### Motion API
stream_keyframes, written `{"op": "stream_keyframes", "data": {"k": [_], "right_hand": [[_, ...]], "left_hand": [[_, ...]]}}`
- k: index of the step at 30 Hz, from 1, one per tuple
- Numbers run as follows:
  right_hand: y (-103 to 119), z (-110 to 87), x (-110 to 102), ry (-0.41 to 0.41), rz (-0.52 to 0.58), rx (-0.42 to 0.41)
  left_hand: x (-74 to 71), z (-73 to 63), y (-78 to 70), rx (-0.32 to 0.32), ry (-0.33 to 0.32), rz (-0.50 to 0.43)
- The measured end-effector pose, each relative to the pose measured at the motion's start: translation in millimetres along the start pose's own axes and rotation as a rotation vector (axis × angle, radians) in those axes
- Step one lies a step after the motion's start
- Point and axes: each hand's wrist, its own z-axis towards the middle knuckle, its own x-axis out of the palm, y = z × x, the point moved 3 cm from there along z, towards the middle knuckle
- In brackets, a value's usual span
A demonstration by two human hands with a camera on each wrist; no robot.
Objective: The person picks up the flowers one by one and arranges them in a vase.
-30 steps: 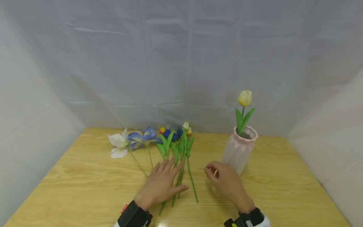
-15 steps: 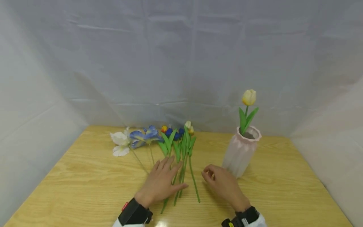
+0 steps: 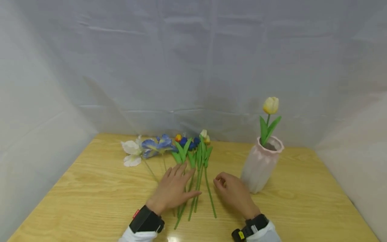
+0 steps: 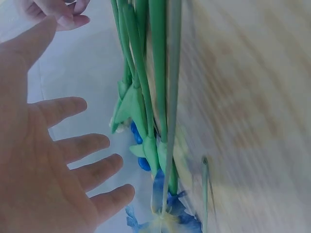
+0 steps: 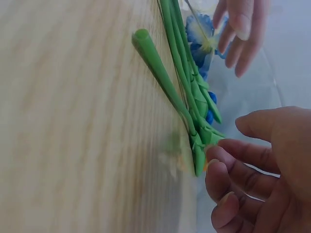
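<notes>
One pale-yellow tulip (image 3: 270, 106) is held by the pink vase (image 3: 261, 166); loose tulips (image 3: 200, 154) and irises (image 3: 158, 145) are left on the tabletop (image 3: 90, 195). Neither grip is filled: left hand (image 3: 173, 189) spread, right hand (image 3: 234, 193) loosely curled.

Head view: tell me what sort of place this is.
Probably a makeshift recording booth: a wood-grain table enclosed by creased, pale sheeting behind and at both sides, a vase and loose flowers on it, black bands on both wrists.

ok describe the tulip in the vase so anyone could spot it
On the wooden table, find the pale pink vase by the right hand. The creamy yellow tulip rises from it, the only flower standing; the other flowers lie flat.
</notes>
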Motion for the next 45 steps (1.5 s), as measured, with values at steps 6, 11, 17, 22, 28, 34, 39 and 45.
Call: {"op": "stream_keyframes", "data": {"k": [6, 11, 17, 22, 28, 34, 39, 45], "right_hand": [[1.6, 16.6, 7.4, 0.061, -0.006, 0.030], [1.1, 21.1, 11.5, 0.087, 0.000, 0.077], [0.5, 26.1, 12.0, 0.092, 0.010, 0.067], [-1.2, 33.8, 11.8, 0.109, 0.014, 0.080], [-2.4, 39.8, 14.4, 0.133, -0.004, 0.091], [4.0, 47.7, 21.6, 0.112, -0.025, 0.091], [7.7, 54.2, 28.5, 0.128, -0.035, 0.134], [8.8, 58.1, 31.6, 0.114, 0.021, 0.144]], "left_hand": [[-0.6, 5.4, 9.6, -0.040, -0.003, 0.016], [-0.1, 6.4, 13.6, -0.055, 0.009, -0.004], [2.6, 9.8, 17.2, -0.068, 0.014, -0.021], [4.3, 14.5, 21.3, -0.077, 0.025, -0.024], [4.0, 16.3, 25.5, -0.090, 0.025, -0.026], [2.5, 15.8, 24.3, -0.060, 0.007, -0.009], [0.5, 17.1, 21.3, -0.046, 0.006, 0.011], [3.3, 16.3, 22.0, -0.060, 0.025, 0.007]]}}
